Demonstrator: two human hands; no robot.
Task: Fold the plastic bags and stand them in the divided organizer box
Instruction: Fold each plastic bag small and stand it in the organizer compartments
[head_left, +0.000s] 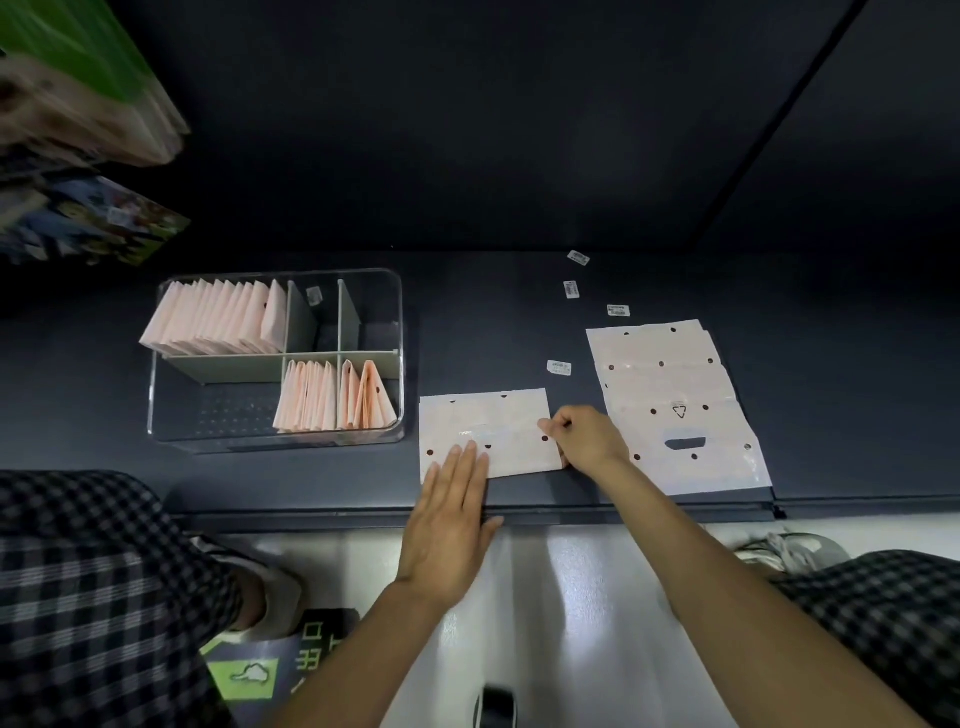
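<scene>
A pale pink plastic bag (493, 421) with dark dots lies flat on the dark shelf near its front edge. My left hand (449, 519) lies flat, its straight fingers pressing the bag's lower left part. My right hand (584, 439) pinches the bag's right edge. To the right lies a fanned stack of flat bags (675, 400). The clear divided organizer box (156, 415) stands at the left, with folded pink bags (218, 317) upright in its back left compartment and more folded bags (332, 397) in two front compartments.
Several small white barcode stickers (559, 368) lie scattered on the shelf behind the bags. The shelf's front edge (571, 512) runs just under my hands. Blurred packages (78, 104) hang at the upper left. My checked trouser legs and shoes flank the white floor below.
</scene>
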